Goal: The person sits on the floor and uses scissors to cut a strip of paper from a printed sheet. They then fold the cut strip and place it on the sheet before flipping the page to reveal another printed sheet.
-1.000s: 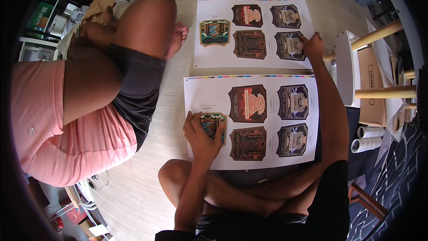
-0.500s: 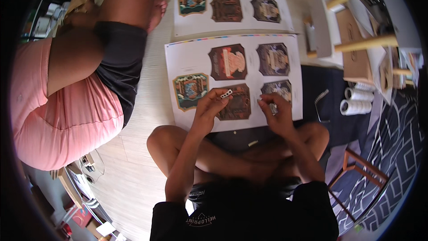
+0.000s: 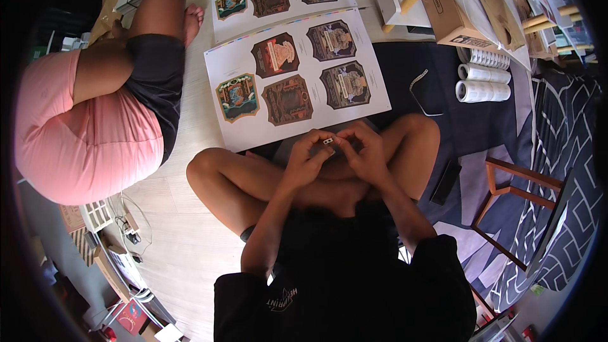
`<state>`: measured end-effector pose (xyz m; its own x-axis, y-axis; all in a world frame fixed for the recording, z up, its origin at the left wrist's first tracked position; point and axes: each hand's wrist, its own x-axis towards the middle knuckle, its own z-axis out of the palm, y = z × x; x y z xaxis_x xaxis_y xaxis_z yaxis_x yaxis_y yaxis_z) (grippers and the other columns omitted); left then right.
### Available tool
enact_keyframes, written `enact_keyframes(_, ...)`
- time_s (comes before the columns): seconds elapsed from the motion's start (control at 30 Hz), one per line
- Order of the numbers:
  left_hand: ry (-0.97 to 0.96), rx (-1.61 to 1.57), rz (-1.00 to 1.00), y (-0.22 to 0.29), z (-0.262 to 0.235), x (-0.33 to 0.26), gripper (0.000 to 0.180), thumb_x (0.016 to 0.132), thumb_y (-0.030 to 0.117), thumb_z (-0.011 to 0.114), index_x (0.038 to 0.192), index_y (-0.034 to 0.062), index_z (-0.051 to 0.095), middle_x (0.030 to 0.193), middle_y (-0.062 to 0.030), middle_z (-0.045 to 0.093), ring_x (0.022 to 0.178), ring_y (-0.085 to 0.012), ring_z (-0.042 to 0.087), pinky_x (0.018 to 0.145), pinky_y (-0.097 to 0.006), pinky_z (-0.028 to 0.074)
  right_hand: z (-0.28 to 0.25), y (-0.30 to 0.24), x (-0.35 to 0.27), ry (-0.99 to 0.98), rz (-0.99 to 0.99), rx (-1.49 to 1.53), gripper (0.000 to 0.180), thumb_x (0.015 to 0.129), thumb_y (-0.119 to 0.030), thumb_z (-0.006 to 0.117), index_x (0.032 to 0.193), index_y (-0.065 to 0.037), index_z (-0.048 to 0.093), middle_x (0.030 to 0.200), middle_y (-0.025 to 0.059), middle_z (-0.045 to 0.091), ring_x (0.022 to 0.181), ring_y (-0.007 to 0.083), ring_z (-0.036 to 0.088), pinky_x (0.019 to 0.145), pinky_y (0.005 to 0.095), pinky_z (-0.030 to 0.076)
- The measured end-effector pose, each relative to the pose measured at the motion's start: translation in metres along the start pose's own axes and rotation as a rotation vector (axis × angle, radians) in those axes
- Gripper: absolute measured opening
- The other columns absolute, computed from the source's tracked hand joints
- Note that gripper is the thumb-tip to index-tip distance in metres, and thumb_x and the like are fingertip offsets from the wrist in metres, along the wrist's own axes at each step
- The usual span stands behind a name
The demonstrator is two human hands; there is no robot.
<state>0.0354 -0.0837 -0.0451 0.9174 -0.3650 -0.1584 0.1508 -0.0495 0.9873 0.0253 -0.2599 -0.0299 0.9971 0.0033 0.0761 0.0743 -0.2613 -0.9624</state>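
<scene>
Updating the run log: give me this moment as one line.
left hand: pinching small tab | right hand: on tab | sheet: on floor ahead

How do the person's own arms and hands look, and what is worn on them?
Both forearms are bare from the elbows down, with no gloves. I see no watch, ring or bracelet on the left hand or the right hand, though the picture is small. The upper arms come out of a black short-sleeved shirt with a small pale print.
</scene>
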Motion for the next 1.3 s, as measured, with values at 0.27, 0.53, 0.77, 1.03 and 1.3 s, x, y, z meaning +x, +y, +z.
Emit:
enact_keyframes(0.27, 0.056, 0.174, 0.127, 0.015, 0.028, -0.023, 0.036, 0.085, 0.0, 0.063, 0.121, 0.0009, 0.063, 0.115, -0.0122, 0.062, 0.101, -0.0199, 0.061, 0.088, -0.03, 0.049, -0.001, 0.002, -0.037, 0.135, -0.175, -0.102, 0.01, 0.085, 0.004, 0.064, 0.092, 0.0, 0.059, 0.09, 0.0129, 0.057, 0.075, 0.0236, 0.061, 0.064, 0.0325, 0.05)
enact_keyframes(0.53, 0.162, -0.095, 0.008, 0.008, 0.047, -0.023, 0.039, 0.087, 0.0, 0.065, 0.126, 0.0019, 0.06, 0.116, -0.0101, 0.062, 0.101, -0.016, 0.06, 0.086, -0.029, 0.049, -0.027, 0.01, -0.045, 0.065, 0.156, 0.447, 0.007, 0.089, 0.0, 0.066, 0.094, -0.002, 0.061, 0.095, 0.0038, 0.057, 0.082, 0.012, 0.057, 0.071, 0.0257, 0.047)
enact_keyframes(0.77, 0.287, -0.035, -0.046, -0.017, 0.048, -0.015, 0.019, 0.09, 0.007, 0.068, 0.107, 0.0012, 0.07, 0.099, -0.0075, 0.066, 0.087, -0.0114, 0.061, 0.076, -0.025, 0.049, -0.075, 0.015, -0.02, 0.054, 0.387, 0.238, 0.006, 0.088, -0.002, 0.068, 0.093, -0.003, 0.064, 0.084, -0.0015, 0.062, 0.081, 0.0067, 0.058, 0.073, 0.0225, 0.046)
enact_keyframes(1.03, 0.344, 0.147, -0.094, -0.058, 0.019, -0.024, 0.018, 0.089, 0.011, 0.07, 0.104, 0.0001, 0.07, 0.091, -0.0077, 0.067, 0.079, -0.0104, 0.06, 0.072, -0.025, 0.048, -0.131, 0.094, 0.058, -0.249, 0.203, -0.477, 0.02, 0.083, 0.002, 0.066, 0.101, -0.002, 0.058, 0.08, 0.0086, 0.066, 0.076, 0.0161, 0.065, 0.071, 0.0287, 0.05)
enact_keyframes(1.3, 0.343, 0.106, -0.145, -0.066, 0.012, -0.022, 0.021, 0.092, 0.01, 0.067, 0.109, -0.003, 0.068, 0.094, -0.0025, 0.066, 0.086, -0.0058, 0.058, 0.078, -0.021, 0.046, -0.13, 0.124, 0.079, -0.319, 0.316, -0.386, 0.024, 0.081, 0.005, 0.063, 0.101, -0.002, 0.052, 0.082, 0.0121, 0.067, 0.081, 0.0249, 0.069, 0.074, 0.0355, 0.052)
